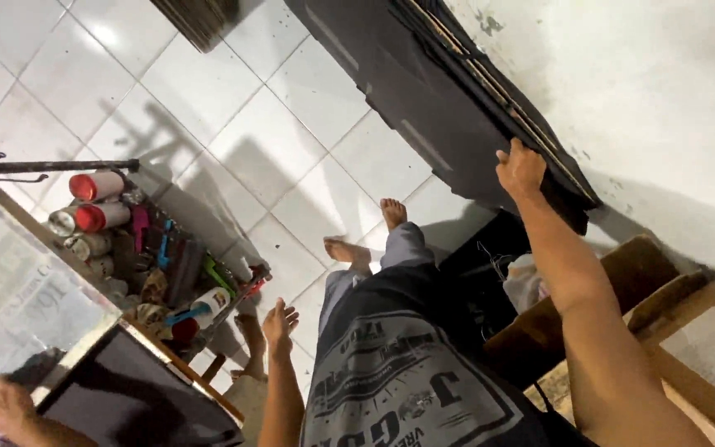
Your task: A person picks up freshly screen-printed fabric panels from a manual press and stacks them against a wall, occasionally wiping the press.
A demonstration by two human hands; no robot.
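Right hand: fingers curled over the top edge of a stack of large dark flat panels, gripping it. The stack leans against the stained white wall just beyond the fingers, its lower edge on the white tiled floor.

Left hand: fingers loosely spread, holding nothing, hanging in the air above the floor. Just beside those fingers, a low rack crowded with cans and bottles, two red-capped cans farthest out.

Below the right forearm, a brown cardboard box. Bare feet on the tiles between the two hands.

Another person's hand grips a dark framed panel, well apart from the left fingers.
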